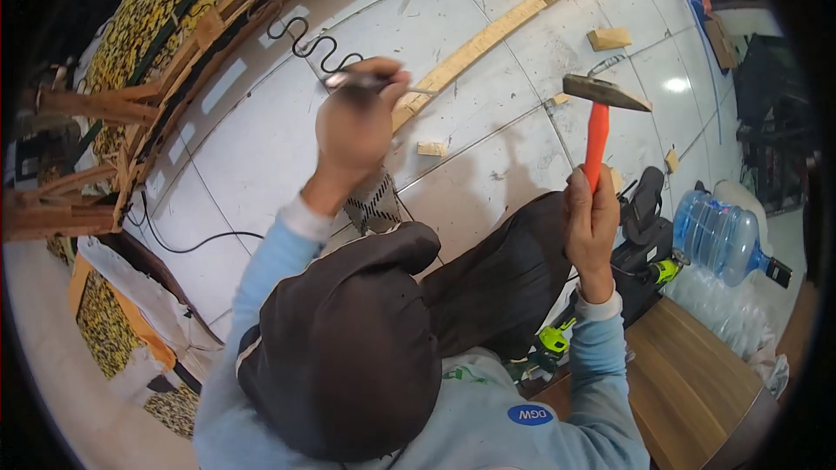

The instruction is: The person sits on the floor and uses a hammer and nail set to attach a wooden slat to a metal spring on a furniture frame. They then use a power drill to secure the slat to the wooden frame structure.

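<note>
My right hand (592,222) is closed round the orange-red handle of a hammer (607,93). The hammer stands upright with its metal head at the top, raised over my right knee. Blurred by motion, my left hand (353,130) is closed round what looks like a screwdriver (424,90), with a dark handle and a thin metal shaft pointing right. Just beyond that hand, a black zigzag spring (300,43) lies on the floor, its near end hidden behind the hand. A long wooden batten (496,37) runs diagonally across the tiles beyond both hands.
Small wood blocks (431,149) are scattered on the white tiled floor (248,130). A wooden furniture frame with patterned yellow-black fabric (144,35) stands at the left. Right of me are a blue water bottle (718,235), a green-and-black power tool (553,339) and a brown wooden surface (684,374).
</note>
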Demonstrator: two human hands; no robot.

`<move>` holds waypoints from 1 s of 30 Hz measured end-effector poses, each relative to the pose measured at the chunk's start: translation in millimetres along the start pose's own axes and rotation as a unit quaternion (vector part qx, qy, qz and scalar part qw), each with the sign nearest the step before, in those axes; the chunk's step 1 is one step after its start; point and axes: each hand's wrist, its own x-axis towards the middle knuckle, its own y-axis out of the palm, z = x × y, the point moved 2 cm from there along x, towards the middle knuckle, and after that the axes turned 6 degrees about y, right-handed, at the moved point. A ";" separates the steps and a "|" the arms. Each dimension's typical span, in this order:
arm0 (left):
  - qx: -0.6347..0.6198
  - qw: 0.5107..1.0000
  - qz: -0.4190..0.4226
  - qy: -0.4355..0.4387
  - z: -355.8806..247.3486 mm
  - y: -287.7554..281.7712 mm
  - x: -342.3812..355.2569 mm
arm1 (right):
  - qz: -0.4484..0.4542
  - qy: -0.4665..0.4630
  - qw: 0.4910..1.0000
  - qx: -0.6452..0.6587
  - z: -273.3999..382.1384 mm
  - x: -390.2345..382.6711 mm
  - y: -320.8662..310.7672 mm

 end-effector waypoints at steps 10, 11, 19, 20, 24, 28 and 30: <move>0.136 0.990 0.039 0.015 36.6 -7.0 7.2 | 0.009 0.068 0.988 0.138 3.7 7.6 13.9; 0.138 0.989 0.043 0.013 33.7 -6.2 7.5 | 0.013 0.061 0.990 0.126 4.4 7.3 13.3; 0.146 0.987 0.069 0.000 28.3 -5.2 14.2 | 0.015 0.078 0.990 0.113 -4.6 1.9 13.0; 0.144 0.987 0.070 -0.001 27.8 -5.0 14.1 | 0.013 0.088 0.988 0.126 -4.9 1.3 13.8; 0.149 0.986 0.070 0.015 31.5 -5.7 13.7 | 0.016 0.081 0.989 0.123 -0.9 2.1 16.5; 0.141 0.988 0.064 0.010 33.1 -5.1 13.9 | 0.022 0.061 0.993 0.103 -1.2 4.0 18.9; 0.144 0.987 0.065 0.010 32.7 -5.4 14.6 | 0.027 0.058 0.993 0.101 0.3 4.3 20.0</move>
